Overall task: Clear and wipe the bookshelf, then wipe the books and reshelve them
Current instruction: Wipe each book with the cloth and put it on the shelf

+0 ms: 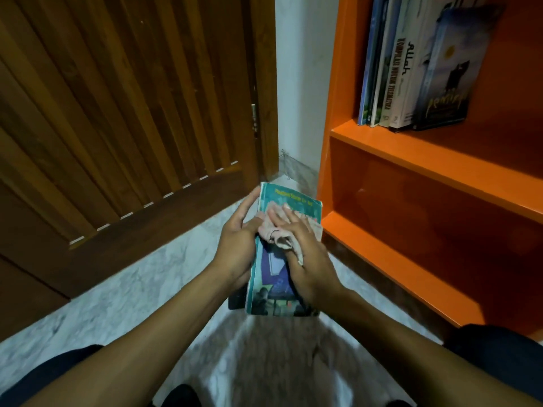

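Teal book (282,198) is lying cover-up over the marble floor (123,289), between a wooden door (117,113) and the orange bookshelf (440,160). Long axis is running near-to-far, title end pointing away toward the white wall corner (296,83), spine along the left edge. It is sitting on something dark underneath, only an edge showing, can't tell what. Left hand (235,245) is gripping the spine edge, fingers curled around it, thumb on the cover. Right hand (305,248) is pressing a pinkish cloth (279,236) flat onto the cover, fingers straight and spread; part of the cloth is bunching out beside the thumb. Frame is motion-blurred around the hands. On the upper shelf, shelved books (411,69) are standing upright with spines out, the rightmost one tilting with its cover showing. Lower shelf compartment is showing a glossy orange surface. Dark-clothed knees are showing at both lower corners.
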